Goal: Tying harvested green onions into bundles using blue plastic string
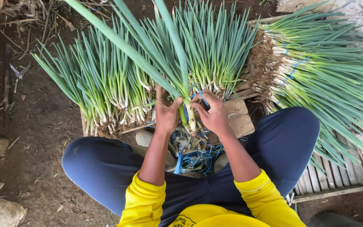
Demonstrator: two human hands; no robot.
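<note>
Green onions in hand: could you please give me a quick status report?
Left hand and right hand both gripping onion bunch. Blue tie at right fingers. Nothing blocking.

A person in yellow sleeves and dark blue trousers sits with knees spread. The left hand (165, 112) and right hand (213, 114) grip a bunch of green onions (177, 63) near its pale stems, a blue strap (201, 97) touching the right fingers. Behind the bunch lies a row of loose green onions (106, 80); right of it, tied bundles (316, 71) rest on a wooden pallet (332, 180). Blue straps (196, 159) lie below the hands.
</note>
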